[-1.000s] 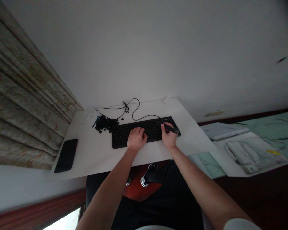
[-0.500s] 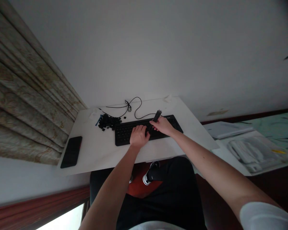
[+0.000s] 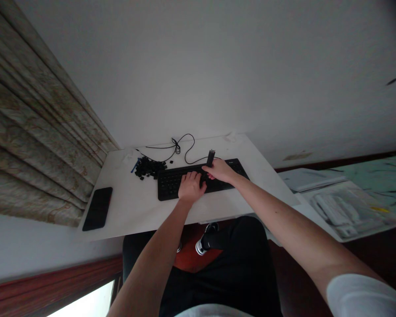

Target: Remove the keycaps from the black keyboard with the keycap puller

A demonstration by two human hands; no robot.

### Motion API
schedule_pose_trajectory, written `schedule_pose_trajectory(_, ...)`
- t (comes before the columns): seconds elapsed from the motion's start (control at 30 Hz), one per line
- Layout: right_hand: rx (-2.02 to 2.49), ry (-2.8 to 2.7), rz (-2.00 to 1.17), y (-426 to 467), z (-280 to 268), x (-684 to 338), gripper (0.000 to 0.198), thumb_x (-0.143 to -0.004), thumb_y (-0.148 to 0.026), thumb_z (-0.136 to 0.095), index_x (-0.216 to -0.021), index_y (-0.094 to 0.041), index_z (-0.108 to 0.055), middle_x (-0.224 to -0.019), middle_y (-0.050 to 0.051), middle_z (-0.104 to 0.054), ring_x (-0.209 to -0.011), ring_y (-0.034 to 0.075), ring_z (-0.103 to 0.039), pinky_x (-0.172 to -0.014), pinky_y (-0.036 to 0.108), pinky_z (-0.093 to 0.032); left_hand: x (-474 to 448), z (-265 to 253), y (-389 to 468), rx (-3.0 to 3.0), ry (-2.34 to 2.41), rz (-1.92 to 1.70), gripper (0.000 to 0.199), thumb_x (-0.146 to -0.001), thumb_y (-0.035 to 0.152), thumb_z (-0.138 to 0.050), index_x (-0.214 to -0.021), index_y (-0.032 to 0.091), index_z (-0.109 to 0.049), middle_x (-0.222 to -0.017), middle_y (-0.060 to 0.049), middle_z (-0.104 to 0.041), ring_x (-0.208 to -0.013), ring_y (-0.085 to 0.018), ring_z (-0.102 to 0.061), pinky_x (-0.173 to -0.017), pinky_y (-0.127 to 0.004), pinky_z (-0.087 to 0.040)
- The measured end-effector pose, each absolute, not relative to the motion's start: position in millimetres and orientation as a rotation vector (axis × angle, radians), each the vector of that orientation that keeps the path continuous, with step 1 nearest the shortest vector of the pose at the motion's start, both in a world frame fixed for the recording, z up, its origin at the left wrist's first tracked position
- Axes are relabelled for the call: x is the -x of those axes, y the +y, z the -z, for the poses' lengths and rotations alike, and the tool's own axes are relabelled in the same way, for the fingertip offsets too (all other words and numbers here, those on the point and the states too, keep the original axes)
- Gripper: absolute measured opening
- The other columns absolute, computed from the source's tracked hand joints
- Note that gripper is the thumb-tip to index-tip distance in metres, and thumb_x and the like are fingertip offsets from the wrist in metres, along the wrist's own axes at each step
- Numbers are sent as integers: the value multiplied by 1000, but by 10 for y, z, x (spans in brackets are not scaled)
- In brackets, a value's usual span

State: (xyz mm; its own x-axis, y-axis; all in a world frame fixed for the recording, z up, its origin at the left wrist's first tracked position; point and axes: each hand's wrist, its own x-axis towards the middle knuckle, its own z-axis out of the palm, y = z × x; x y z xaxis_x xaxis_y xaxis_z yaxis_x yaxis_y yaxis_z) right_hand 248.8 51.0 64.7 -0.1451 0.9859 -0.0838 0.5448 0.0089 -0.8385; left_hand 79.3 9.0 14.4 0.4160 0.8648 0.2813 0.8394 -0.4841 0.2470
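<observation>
A black keyboard (image 3: 168, 184) lies on the white table in front of me. My left hand (image 3: 190, 186) rests flat on its middle keys, fingers stretched forward. To the right of it, my right hand (image 3: 221, 170) is closed around a short dark stick-shaped tool (image 3: 210, 157) held nearly upright over the keyboard. The tool's top end sticks up past the fingers; its lower end is hidden by the hand. A pile of small black keycaps (image 3: 148, 167) sits just off the keyboard's left back corner.
A black cable (image 3: 188, 134) loops behind the keyboard. A thin blue object (image 3: 133, 166) lies by the keycaps. A black phone (image 3: 98, 208) rests at the table's left side. Papers (image 3: 313, 179) and a clear plastic package (image 3: 336, 211) lie off to the right. A curtain (image 3: 36, 114) hangs at left.
My right hand has shifted slightly left, and the tool in it has tipped from leaning right to more upright. My left hand has stayed on the keys.
</observation>
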Motion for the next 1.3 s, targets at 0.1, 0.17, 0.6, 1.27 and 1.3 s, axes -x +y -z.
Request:
schedule_pose_trajectory(0.1, 1596, -1763, -1036, 547, -611, -2472, 25, -87, -34, -68, -68, -18, -64, -57, 5, -68, -45, 15, -63, -41, 25, -51, -793, -145, 93, -2583, 1553, -579, 31, -93, 36, -54, -117, 18, -61, -113, -13, -62, -110, -31, -53, -94, -47, -41)
schedule_pose_trajectory(0.17, 1599, -1783, -1030, 579, -587, -2467, 24, -86, -33, -70, -68, -18, -65, -56, 5, -68, -45, 16, -63, -43, 25, -51, -794, -145, 95, -2571, 1547, -577, 31, -93, 36, -54, -117, 18, -61, -113, -13, -62, -110, -32, -52, -94, -48, -41)
schedule_pose_trajectory(0.6, 1441, -2037, -960, 491, -690, -2553, 17, -87, -28, -66, -76, -16, -69, -58, 1, -66, -53, 14, -63, -53, 24, -47, -782, -152, 133, -2566, 1533, -549, 29, -97, 38, -51, -119, 22, -61, -117, -11, -60, -110, -30, -51, -92, -47, -42)
schedule_pose_trajectory(1.27, 1459, -2152, -679, 417, -724, -2484, 16, -87, -24, -61, -81, -17, -73, -69, 4, -71, -61, 17, -64, -59, 26, -44, -876, -156, 223, -2440, 1540, -563, 27, -93, 40, -61, -114, 25, -66, -110, -7, -65, -105, -27, -55, -89, -44, -42)
schedule_pose_trajectory(1.3, 1457, -2150, -681, 415, -721, -2484, 16, -87, -25, -60, -81, -17, -73, -70, 4, -71, -62, 17, -64, -59, 26, -44, -875, -161, 229, -2425, 1536, -561, 25, -92, 40, -62, -112, 25, -67, -110, -6, -65, -105, -27, -56, -89, -43, -42)
